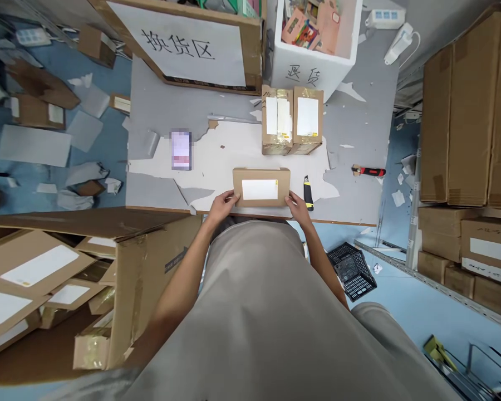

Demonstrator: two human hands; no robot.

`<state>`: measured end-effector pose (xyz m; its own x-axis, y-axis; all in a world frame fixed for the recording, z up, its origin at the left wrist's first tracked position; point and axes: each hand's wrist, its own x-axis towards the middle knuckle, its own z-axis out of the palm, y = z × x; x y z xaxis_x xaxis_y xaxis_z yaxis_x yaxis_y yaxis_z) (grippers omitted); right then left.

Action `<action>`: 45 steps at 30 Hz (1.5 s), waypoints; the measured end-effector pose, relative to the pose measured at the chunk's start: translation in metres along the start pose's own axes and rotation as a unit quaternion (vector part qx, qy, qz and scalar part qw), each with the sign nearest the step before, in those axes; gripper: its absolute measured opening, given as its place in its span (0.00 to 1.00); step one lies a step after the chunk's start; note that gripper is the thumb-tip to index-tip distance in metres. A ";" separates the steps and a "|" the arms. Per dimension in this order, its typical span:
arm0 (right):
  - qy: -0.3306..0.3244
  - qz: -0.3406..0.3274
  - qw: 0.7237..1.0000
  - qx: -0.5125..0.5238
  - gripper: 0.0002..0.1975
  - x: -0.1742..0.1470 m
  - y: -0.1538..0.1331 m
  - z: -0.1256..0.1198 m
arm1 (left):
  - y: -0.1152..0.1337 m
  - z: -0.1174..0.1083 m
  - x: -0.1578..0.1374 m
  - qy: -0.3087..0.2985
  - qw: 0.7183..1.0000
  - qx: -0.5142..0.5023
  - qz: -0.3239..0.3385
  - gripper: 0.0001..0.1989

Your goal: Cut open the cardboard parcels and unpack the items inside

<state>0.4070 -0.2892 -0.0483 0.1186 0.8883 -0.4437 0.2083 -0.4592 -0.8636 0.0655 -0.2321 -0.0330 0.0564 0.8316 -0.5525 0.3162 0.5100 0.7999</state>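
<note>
A flat brown cardboard box with a white label lies at the front edge of the table, right before my body. My left hand grips its left end, fingers on the side near the lower corner. At the opposite end, my right hand holds the lower right corner the same way. Just right of that hand rests a black and yellow box cutter. Behind the box stand two taped cardboard boxes side by side, each bearing a white label.
A phone lies left on the table. A red and black cutter is at right. At the back are a large labelled carton and a white foam bin. A deep carton of parcels stands left; stacked boxes fill the right shelf.
</note>
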 end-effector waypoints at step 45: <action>0.123 0.030 0.990 -0.060 0.50 0.022 0.017 -0.076 | 0.168 0.070 -0.077 -0.160 0.929 0.234 0.238 0.31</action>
<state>0.4872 -0.2783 -0.0542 0.3638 0.8364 -0.4099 0.3050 -0.5228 -0.7960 0.1804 -0.2256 0.1273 0.5506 0.7921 -0.2634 0.5566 -0.1132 0.8230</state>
